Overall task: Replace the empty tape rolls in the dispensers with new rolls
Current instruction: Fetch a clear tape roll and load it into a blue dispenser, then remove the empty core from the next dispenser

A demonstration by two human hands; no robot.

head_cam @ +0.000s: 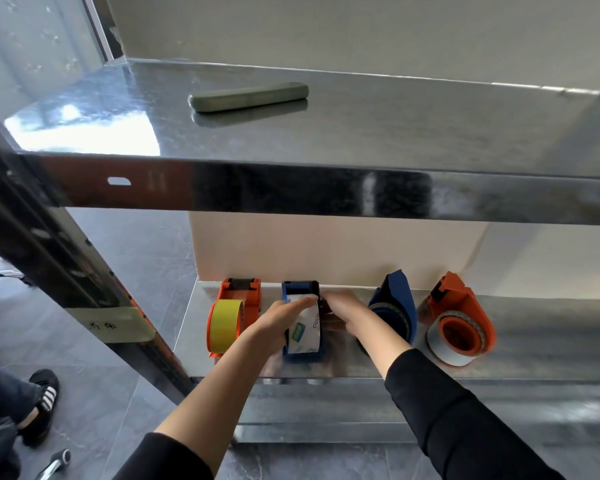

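On steel shelf (520,337), fingers (300,304) pinch glossy tape (303,336).

Four tape dispensers crowd the lower shelf (534,341): beside the left hand's fingers (300,304) an orange dispenser (238,299) with a yellow roll (224,325), beside the right hand's fingers (333,301) a tilted blue dispenser (397,306) and past it another orange one (461,323). A pale box (326,247) walls off the space beyond the fingers; the upper shelf (291,188) overhangs. Bare shelf lies open far right.
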